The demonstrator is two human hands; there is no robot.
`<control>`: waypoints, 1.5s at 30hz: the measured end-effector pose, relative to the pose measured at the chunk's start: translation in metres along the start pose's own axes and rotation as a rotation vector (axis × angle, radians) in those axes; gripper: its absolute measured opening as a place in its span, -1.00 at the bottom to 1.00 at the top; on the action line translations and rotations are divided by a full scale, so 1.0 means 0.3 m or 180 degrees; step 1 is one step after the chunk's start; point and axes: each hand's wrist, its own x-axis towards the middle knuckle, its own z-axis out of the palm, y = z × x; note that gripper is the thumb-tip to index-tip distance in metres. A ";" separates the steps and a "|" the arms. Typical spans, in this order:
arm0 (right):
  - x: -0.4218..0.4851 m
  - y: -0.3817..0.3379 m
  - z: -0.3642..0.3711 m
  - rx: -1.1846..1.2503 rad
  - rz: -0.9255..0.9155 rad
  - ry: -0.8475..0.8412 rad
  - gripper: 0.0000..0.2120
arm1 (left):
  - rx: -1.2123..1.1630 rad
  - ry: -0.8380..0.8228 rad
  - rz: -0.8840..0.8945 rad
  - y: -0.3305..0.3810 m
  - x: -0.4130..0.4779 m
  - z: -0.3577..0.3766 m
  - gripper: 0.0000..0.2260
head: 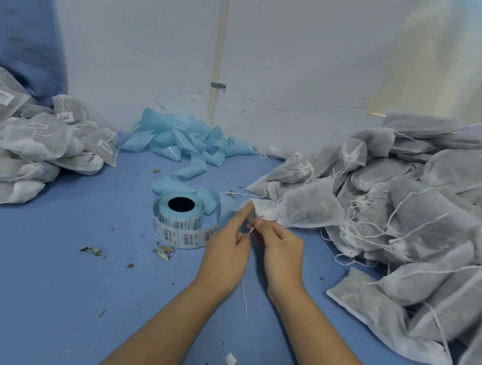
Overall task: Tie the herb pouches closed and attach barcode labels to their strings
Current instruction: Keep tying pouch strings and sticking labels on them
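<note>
My left grip (232, 238) and right grip (276, 243) both pinch the white drawstring (252, 229) of a herb pouch (305, 210) lying on the blue surface (44, 265); the barcode label roll (180, 220) stands just left of them

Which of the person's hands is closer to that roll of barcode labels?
Left. The left hand sits just beside the label roll; the right hand is beyond it, farther away.

Barcodes and short dark print seen on labels of label roll (180, 223), at 9 o'clock from hands; characters too small to be read. Barcode labels (1, 96) seen on pouches at 10 o'clock; print illegible.
</note>
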 end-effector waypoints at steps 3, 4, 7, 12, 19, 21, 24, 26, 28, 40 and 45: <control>0.000 -0.003 0.001 -0.0030 0.0066 -0.0038 -0.76 | -0.0023 -0.0016 -0.0049 -0.002 0.002 0.004 -0.51; 0.001 -0.002 0.003 -0.0085 0.0079 0.0019 -0.76 | -0.0022 0.0000 -0.0100 -0.004 0.006 0.007 -0.55; -0.001 -0.006 0.004 -0.0028 0.0098 0.0256 -0.77 | 0.0055 0.0131 -0.0216 -0.005 0.011 0.011 -0.75; 0.016 -0.034 -0.026 0.1108 0.0470 0.0029 -0.85 | 0.0496 0.0406 -0.0072 -0.002 0.000 0.010 -0.92; 0.010 -0.042 -0.025 0.0481 0.0191 -0.0109 -0.81 | 0.1190 0.0500 0.0206 -0.005 0.003 -0.025 -0.86; 0.008 -0.033 -0.024 -0.0162 -0.0117 0.0081 -0.80 | 0.1638 0.0330 0.0366 -0.003 0.000 -0.036 -0.81; 0.002 -0.023 -0.027 -0.1538 -0.0619 0.0264 -0.79 | 0.2139 0.0226 0.0489 0.015 -0.008 -0.038 -0.75; -0.005 -0.022 -0.027 -0.2305 -0.0946 0.0299 -0.80 | 0.2338 0.0220 0.0652 0.025 -0.015 -0.030 -0.75; -0.015 -0.020 -0.019 -0.2793 -0.1189 0.0282 -0.85 | 0.2283 0.0205 0.0765 0.030 -0.020 -0.023 -0.77; -0.030 -0.015 -0.007 -0.2770 -0.1880 0.0168 -0.50 | 0.1595 0.0434 0.0829 0.028 -0.016 -0.027 -0.86; -0.024 -0.008 -0.015 -0.2540 -0.1861 0.0217 -0.54 | 0.1326 0.0199 0.1016 0.018 -0.011 -0.012 -0.86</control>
